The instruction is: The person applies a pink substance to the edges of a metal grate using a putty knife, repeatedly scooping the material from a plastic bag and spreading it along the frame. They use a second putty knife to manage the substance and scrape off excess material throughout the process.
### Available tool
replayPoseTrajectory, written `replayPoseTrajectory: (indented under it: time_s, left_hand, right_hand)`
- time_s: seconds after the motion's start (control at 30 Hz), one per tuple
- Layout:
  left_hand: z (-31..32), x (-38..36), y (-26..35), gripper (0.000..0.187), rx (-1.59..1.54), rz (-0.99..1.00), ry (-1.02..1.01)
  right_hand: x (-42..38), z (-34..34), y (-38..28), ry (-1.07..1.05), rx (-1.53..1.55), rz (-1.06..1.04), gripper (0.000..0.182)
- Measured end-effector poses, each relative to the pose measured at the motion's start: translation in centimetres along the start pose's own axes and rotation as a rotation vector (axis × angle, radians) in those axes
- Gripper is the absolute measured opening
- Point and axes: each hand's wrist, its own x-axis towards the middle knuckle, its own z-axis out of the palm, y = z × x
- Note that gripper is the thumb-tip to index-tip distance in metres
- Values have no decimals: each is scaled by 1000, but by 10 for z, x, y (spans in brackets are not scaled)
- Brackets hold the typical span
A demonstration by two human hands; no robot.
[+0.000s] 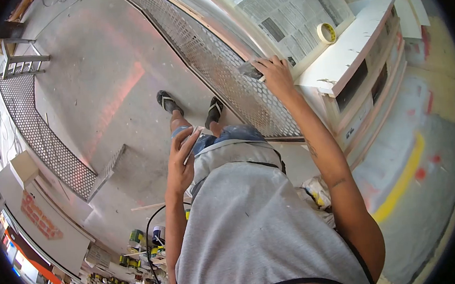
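My right hand (277, 76) reaches forward, its fingers closed on a small grey flat piece (250, 70) over the rim of a perforated metal panel (217, 63). Close to my waist, my left hand (180, 158) is closed around a thin pale flat piece (191, 143), whose kind I cannot tell. Just past my right hand lies newspaper (293, 18) covering a surface, with a roll of masking tape (327, 33) on it.
A white cabinet-like unit (345, 54) stands at my right. On the left are another perforated panel (39, 131) and a small metal stand (24, 60). Several paint cans (136, 237) stand at lower left, near a black cable (147, 237). My feet are on the grey floor (111, 60).
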Motion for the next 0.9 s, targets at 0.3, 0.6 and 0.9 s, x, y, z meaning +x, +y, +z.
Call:
replayPoseTrajectory:
  time_s: [0.3, 0.6, 0.9]
  left_hand:
    - [13, 12, 5, 55, -4, -7, -47]
    - [24, 21, 8, 51, 2, 57, -78]
    - [29, 21, 8, 51, -44, 40, -81]
  right_hand:
    - [-40, -12, 7, -44, -48, 4, 43]
    - [-69, -20, 5, -73, -47, 39, 45]
    - [-99, -29, 2, -115, -53, 100, 48]
